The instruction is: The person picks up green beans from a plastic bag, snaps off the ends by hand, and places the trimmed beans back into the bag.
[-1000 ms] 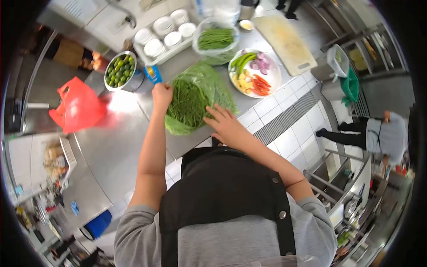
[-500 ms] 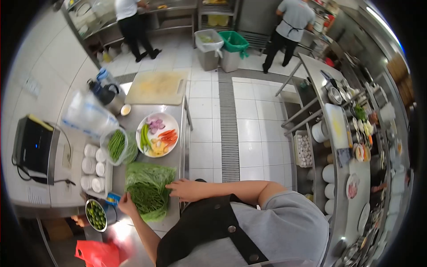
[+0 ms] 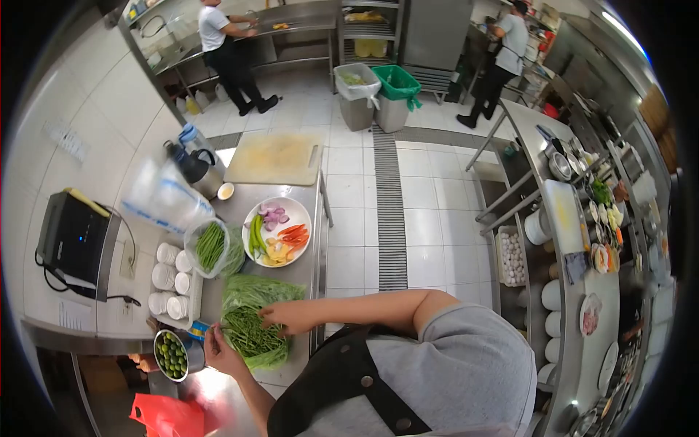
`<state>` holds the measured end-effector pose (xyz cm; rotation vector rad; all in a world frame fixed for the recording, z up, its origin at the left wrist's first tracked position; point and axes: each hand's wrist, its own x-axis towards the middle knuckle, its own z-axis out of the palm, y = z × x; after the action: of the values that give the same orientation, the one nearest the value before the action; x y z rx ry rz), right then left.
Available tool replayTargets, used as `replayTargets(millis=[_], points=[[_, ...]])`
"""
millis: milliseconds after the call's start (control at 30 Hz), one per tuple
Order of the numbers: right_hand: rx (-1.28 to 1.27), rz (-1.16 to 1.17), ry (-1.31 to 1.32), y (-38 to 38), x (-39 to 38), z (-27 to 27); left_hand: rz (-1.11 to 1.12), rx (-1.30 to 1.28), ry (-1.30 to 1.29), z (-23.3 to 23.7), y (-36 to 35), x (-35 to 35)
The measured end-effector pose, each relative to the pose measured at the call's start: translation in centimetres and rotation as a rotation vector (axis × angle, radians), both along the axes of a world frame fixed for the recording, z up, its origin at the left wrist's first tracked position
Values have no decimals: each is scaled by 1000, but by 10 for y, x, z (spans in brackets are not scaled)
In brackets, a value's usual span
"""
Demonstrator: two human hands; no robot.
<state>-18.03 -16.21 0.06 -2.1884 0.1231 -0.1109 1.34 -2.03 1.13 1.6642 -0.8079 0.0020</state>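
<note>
On the steel counter lies an open green plastic bag (image 3: 266, 289) with thin green beans (image 3: 251, 331) inside. My right hand (image 3: 280, 317) reaches over the beans from the right, its fingertips down among them; what they hold is hidden. At the bag's left edge is my left hand (image 3: 218, 348), its fingers pinched together at the plastic. Beyond the bag stand a white plate (image 3: 278, 231) with shallots, green and red peppers and yellow pieces, and a clear tub (image 3: 211, 248) of green beans.
Left of the bag are a metal pot (image 3: 173, 355) of small green fruits and a tray of white containers (image 3: 171, 277). A red bag (image 3: 171, 415) lies nearer. A cutting board (image 3: 273, 158) sits at the far end. Two people (image 3: 222, 51) stand in the background.
My right hand has moved from the bag's right edge onto the beans. The view has shifted, so the counter appears farther right. The person at the back right has turned and moved.
</note>
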Motion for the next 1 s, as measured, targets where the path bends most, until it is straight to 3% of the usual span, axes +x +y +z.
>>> replayTargets(millis=[100, 200, 300, 433, 600, 633, 800, 1000], points=[[192, -61, -106, -2, 28, 13, -11, -18, 125, 12, 2, -20], [92, -166, -226, 7, 52, 7, 24, -17, 230, 22, -1, -34], [248, -99, -43, 7, 70, 14, 120, -94, 337, 15, 2, -31], [204, -1, -104, 12, 90, 2, 235, -139, 434, 38, 3, -35], [160, 124, -78, 9, 106, 0, 182, -53, 548, 39, 10, -27], [206, 93, -177, 12, 109, -5, 187, -87, 613, 36, 9, -25], [319, 177, 109, -9, 114, 13, 260, -155, 733, 24, 9, -12], [336, 219, 144, -18, 120, 15, 225, -335, 825, 8, 8, -1]])
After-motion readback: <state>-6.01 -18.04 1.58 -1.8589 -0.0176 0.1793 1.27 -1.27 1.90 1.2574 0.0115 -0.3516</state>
